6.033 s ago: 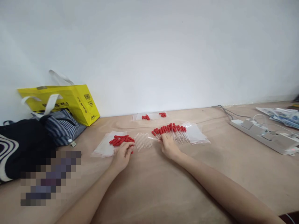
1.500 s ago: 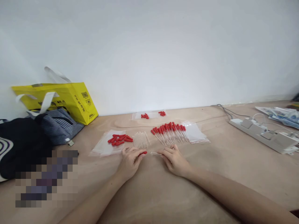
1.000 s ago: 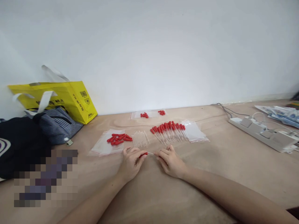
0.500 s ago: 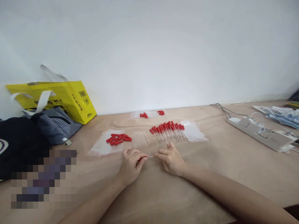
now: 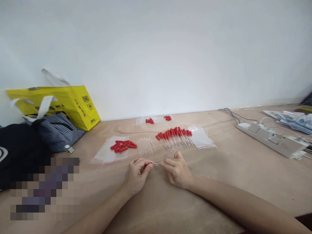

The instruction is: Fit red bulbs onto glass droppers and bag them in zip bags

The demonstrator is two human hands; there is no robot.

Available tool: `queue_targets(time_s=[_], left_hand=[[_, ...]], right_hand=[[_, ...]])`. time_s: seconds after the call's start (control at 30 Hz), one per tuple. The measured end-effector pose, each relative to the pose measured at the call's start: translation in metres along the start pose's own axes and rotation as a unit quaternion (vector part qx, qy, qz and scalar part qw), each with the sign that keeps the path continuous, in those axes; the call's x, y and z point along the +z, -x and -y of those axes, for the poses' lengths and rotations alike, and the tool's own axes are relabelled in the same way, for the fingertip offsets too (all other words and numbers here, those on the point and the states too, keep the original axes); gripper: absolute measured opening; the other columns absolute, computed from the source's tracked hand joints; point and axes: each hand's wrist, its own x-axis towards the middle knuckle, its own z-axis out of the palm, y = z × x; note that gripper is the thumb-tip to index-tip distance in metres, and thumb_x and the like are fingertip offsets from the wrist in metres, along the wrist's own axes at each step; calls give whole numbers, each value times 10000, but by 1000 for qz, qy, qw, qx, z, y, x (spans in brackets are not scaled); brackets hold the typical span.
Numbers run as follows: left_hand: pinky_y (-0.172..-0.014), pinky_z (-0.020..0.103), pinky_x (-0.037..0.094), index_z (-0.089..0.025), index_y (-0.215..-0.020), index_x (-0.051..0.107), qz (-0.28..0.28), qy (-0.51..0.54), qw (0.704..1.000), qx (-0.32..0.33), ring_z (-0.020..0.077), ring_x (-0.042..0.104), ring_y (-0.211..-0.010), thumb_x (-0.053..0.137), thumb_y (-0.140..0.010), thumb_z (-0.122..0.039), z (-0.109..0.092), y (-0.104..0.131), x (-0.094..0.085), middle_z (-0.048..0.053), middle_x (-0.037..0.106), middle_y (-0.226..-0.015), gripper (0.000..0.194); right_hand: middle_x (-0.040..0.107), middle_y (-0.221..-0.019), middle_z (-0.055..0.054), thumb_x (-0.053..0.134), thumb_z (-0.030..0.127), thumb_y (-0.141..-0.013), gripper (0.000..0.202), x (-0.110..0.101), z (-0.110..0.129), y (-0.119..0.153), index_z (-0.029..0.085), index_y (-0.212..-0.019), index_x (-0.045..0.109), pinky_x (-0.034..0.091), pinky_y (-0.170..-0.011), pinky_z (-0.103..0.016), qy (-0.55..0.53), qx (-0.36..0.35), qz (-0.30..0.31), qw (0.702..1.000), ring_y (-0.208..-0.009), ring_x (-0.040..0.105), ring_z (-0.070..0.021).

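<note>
Between thumb and fingers, my left hand (image 5: 137, 174) pinches a red rubber dropper bulb (image 5: 146, 165), most of it covered by the fingers. A thin clear tube (image 5: 156, 164) sticks out of it to the right. The fingertips of my right hand (image 5: 179, 170) close on the tube's far end, which they hide. Just beyond the hands lies a row of loose clear tubes (image 5: 145, 146). Left of it, several red bulbs (image 5: 123, 145) rest on clear plastic bags (image 5: 104, 154). To the right, droppers with red bulbs (image 5: 174, 133) are fanned out side by side.
More plastic bags (image 5: 204, 139) lie beside the droppers. Near the wall is a bag with small red pieces (image 5: 149, 121). A white power strip (image 5: 270, 138) with cables stands at right, packets (image 5: 290, 120) behind it. A yellow bag (image 5: 83, 107) and a striped bag (image 5: 59, 130) are at left.
My right hand has tilted slightly, its fingers straighter at the tube's end. A slightly shorter length of tube shows between the hands. The left hand keeps its pinch on the bulb.
</note>
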Motion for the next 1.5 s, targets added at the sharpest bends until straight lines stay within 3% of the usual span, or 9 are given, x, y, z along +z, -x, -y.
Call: queue_targets(time_s=[0.3,0.47,0.77,1.0,1.17,1.3,1.4,1.5], left_hand=[[-904,440,243,-220,-762,594,42,-62,996,55,164,564,-755,418,-810,-271,0,3,-1,-2,633,-708,190],[-907,436,206,-207,-756,569,34,-89,991,95,154,555,-743,414,-813,-227,-1,6,-1,-10,621,-680,166],[-897,411,191,-193,-735,538,17,-85,988,127,142,543,-723,388,-824,-205,-6,6,0,-19,607,-659,175],[-878,424,191,-214,-779,574,12,-81,993,89,160,556,-746,410,-835,-272,-3,-5,-8,-12,633,-708,183],[-895,450,154,-244,-796,608,19,-96,991,87,166,562,-757,446,-824,-316,8,-7,-15,-20,661,-719,180],[-912,458,151,-265,-819,624,60,-114,986,110,164,561,-749,436,-831,-312,11,-7,-19,-28,670,-687,194],[-910,454,173,-310,-914,615,69,-152,979,115,176,551,-839,408,-843,-289,15,-9,-24,-16,668,-825,220],[-901,451,219,-308,-1125,508,15,-193,979,60,228,476,-1022,427,-818,-321,25,-13,-30,34,583,-1084,318]], right_hand=[[521,-613,12,394,52,-674,297,-4,-11,-2,159,-880,579,165,-604,-296,-2,-56,12,998,-547,402,-102],[552,-655,10,408,62,-652,269,-2,-9,-6,176,-825,581,175,-629,-292,-39,-21,44,998,-546,388,-99],[588,-690,-2,405,99,-757,189,1,0,-9,173,-792,576,179,-632,-279,-95,30,74,992,-596,433,-107],[601,-769,-15,357,160,-855,216,-1,-3,-14,178,-912,565,205,-645,-262,-129,61,71,987,-663,481,-112],[602,-797,-28,392,202,-861,199,-1,-11,-11,189,-903,586,197,-662,-287,-73,38,65,994,-725,473,-131],[581,-738,-37,435,158,-810,181,4,-10,-9,182,-845,611,184,-649,-309,3,-2,59,998,-710,429,-145],[583,-727,-34,441,153,-794,185,8,-10,-10,191,-842,615,173,-634,-310,16,8,54,998,-709,421,-148],[602,-759,-34,440,181,-800,184,13,-14,-17,202,-861,612,169,-638,-309,19,98,32,995,-738,441,-154]])
